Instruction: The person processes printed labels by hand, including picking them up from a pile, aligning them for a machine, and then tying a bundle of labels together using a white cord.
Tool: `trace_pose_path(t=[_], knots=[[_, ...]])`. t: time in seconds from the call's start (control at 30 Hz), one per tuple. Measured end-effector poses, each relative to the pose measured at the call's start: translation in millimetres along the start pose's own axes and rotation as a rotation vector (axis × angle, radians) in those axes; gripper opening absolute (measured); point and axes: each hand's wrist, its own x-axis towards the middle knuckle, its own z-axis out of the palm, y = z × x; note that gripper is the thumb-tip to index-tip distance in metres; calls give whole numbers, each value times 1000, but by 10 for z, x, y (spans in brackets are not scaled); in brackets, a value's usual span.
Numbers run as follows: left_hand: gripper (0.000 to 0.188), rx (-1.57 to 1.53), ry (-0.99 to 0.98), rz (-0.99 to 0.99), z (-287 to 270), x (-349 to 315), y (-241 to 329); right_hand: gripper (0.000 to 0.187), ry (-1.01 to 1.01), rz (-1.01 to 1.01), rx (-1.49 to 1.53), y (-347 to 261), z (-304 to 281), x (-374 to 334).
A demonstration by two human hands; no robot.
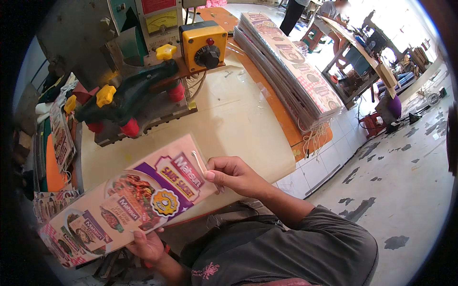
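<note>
left hand [149, 245] grips the near lower edge of a printed food-label card [129, 200], thumb on top. the card spans between both hands, tilted above the cream surface [238, 124]. right hand [234, 174] pinches its upper corner with a thin white string [198, 161]; beyond it lies a stack of cards [291, 66].

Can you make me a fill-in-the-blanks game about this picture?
1. Both hands hold a long printed ____.
2. The right hand pinches its top end, and the ____ hand holds its lower edge.
3. The box with the black knob is ____.
4. The tall stack of cards lies on the ____.

Missing words: card, left, yellow, table
</note>
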Motion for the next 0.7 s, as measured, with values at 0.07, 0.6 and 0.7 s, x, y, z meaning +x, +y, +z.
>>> trace_pose_path(t=[0.07, 0.6, 0.7], knots=[[74, 17, -148, -20, -167, 10, 8, 31, 4, 48, 38, -70, 82, -28], [61, -39, -694, 301, -601, 455, 359, 34, -170, 292, 575, 59, 24, 42], [52, -113, -805, 249, -536, 636, 330, 32, -268, 380, 497, 161, -2, 0]])
